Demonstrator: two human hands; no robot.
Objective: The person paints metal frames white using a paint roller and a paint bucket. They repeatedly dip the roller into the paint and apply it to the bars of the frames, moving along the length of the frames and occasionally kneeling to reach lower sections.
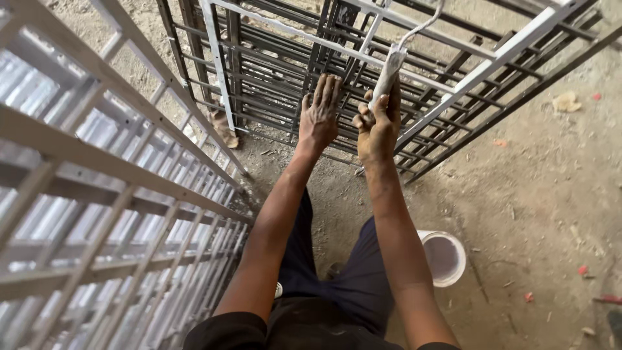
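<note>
Roller: a small paint roller (389, 70) with a pale, paint-soaked sleeve, held upright against a white bar of the metal grille (453, 78); its thin wire handle curves up toward the top edge of the view.
Right hand: the right hand (378, 126) is curled tight around the lower part of the roller, fingers wrapped and thumb alongside; the skin is smeared with dust or paint.
Left hand: the left hand (319, 113) is spread flat, fingers straight and close together, pressed on the dark bars of the grille just beside the right hand.
Grille: several welded frames lean stacked together; the nearest bars are coated white, those behind are dark and bare.
Second frame: a pale grey gate (97, 194) with many thin uprights fills the left side, close to the camera and blurred.
Floor: bare packed dirt floor (551, 194), dusty, scattered with small red scraps, a crumpled pale scrap near the upper right, and bits of debris.
Bucket: 1 round white bucket (442, 256) stands on the floor by the person's right leg; its inside shows whitish-grey paint, the level hard to judge.
Person: dark trousers and a dark top, seen from above.
</note>
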